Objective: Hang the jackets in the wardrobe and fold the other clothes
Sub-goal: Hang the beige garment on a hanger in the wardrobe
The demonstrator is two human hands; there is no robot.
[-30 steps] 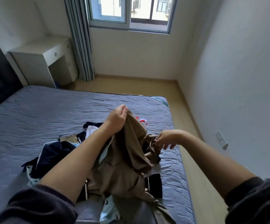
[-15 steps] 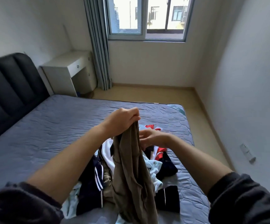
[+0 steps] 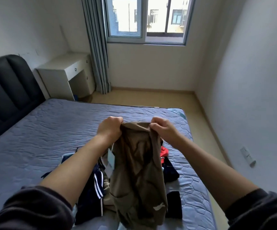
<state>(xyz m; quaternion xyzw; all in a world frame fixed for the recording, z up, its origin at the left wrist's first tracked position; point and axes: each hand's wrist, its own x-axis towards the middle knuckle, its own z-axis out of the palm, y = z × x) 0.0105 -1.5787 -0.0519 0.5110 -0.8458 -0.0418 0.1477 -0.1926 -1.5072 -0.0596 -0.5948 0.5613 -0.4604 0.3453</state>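
light: daylight from the white-framed sliding glass window (image 3: pixel 144 19), room evenly bright | glare: panes blown out, buildings outside washed pale | shadows: soft, deepest under the white wooden desk (image 3: pixel 63 65) and in folds of the crumpled brown fabric garment (image 3: pixel 139 163) | distortion: wide-angle, walls and grey pleated curtain (image 3: pixel 97 47) lean, dark knit sleeves (image 3: pixel 26 211) stretched at the lower corners | focus: slightly soft throughout, smeared texture on the blue-grey quilted mattress (image 3: pixel 51 130)

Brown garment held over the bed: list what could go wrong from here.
1. The left hand and right hand pinch only the top edge of the brown garment; a shake might slip it from either grip.
2. Its lower end hangs over the pile of clothes, so lifting could drag pieces off the bed.
3. The paper tag dangling beside the left forearm might snag.
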